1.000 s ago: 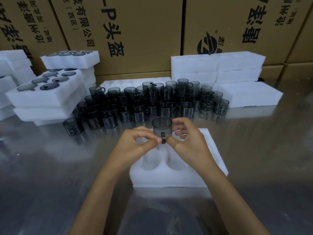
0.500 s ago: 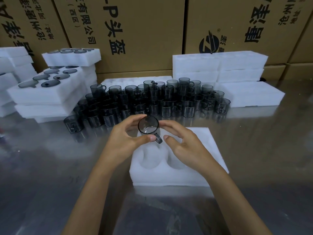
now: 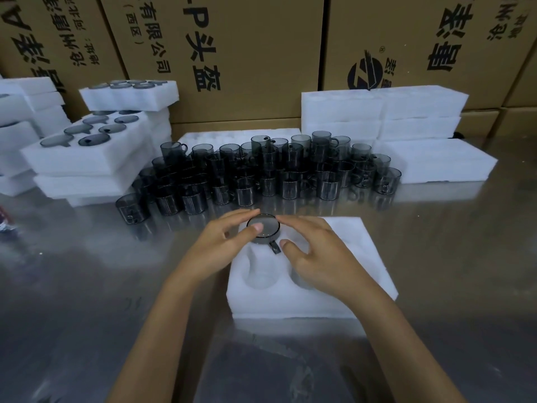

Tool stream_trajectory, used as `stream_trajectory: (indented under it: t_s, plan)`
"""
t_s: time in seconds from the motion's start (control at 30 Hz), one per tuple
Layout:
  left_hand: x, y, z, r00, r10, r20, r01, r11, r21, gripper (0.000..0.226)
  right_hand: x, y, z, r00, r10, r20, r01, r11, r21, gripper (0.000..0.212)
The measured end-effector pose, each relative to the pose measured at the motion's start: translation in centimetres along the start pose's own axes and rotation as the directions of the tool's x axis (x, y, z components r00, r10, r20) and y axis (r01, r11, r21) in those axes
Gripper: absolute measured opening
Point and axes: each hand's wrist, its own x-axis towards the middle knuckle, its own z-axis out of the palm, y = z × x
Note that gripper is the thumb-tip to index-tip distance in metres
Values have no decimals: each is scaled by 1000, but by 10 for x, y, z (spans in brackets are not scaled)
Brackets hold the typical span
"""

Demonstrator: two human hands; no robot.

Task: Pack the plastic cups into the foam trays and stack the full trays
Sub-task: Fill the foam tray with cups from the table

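A dark see-through plastic cup (image 3: 266,231) sits low in the far-left pocket of a white foam tray (image 3: 359,257) on the shiny table, round face up, handle toward me. My left hand (image 3: 220,248) grips it, thumb on its top and fingers curved round its far side. My right hand (image 3: 319,257) lies over the tray with fairly straight fingers; the fingertips touch the cup's right rim and the thumb rests beside the handle. Two near pockets of the tray show no cup, the right one half hidden by my right hand.
Several loose cups (image 3: 270,175) are piled just behind the tray. Filled foam trays (image 3: 87,158) are stacked at the left. Foam trays (image 3: 436,161) with no cups showing lie and stack at the right and back. Cardboard boxes (image 3: 255,53) wall off the far side.
The cup, held upright by both hands above the tray a second ago, was tipped over by my left hand and lowered into the far-left pocket. My right hand let go and flattened out.
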Motion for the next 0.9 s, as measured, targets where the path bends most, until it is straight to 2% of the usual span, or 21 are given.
stream_trajectory:
  t_s: [0.17, 0.27, 0.57, 0.63, 0.7, 0.77, 0.83, 0.9]
  plan:
    - [1, -9, 5, 999, -24, 30, 26, 998, -55, 38, -1, -3, 5, 1000, -16, 19, 21, 957, -289, 46]
    - [2, -13, 5, 999, -20, 33, 22, 997, -74, 40, -2, -4, 6, 1000, -2, 29, 11, 953, -304, 46]
    - [3, -18, 9, 997, -74, 34, 81, 958, -277, 39, -3, -6, 5, 1000, 9, 23, -2, 958, -285, 46]
    - [2, -20, 10, 995, -90, 42, 99, 920, -379, 46, -1, -6, 1, 999, 37, 16, -33, 981, -192, 42]
    - [3, -23, 11, 995, -90, 33, 95, 896, -434, 51, 2, -8, -8, 992, 123, -32, -117, 982, 147, 32]
    - [4, -25, 12, 995, -100, -18, 82, 897, -434, 46, 3, -7, -18, 966, 222, -130, -130, 859, 496, 24]
    - [8, -28, 15, 978, -150, -142, 69, 885, -461, 31, 4, -1, -29, 918, 297, -262, -94, 806, 584, 25]
    - [11, -32, 18, 928, -234, -291, 57, 859, -509, 21, 4, 5, -36, 876, 315, -364, -51, 813, 580, 28]
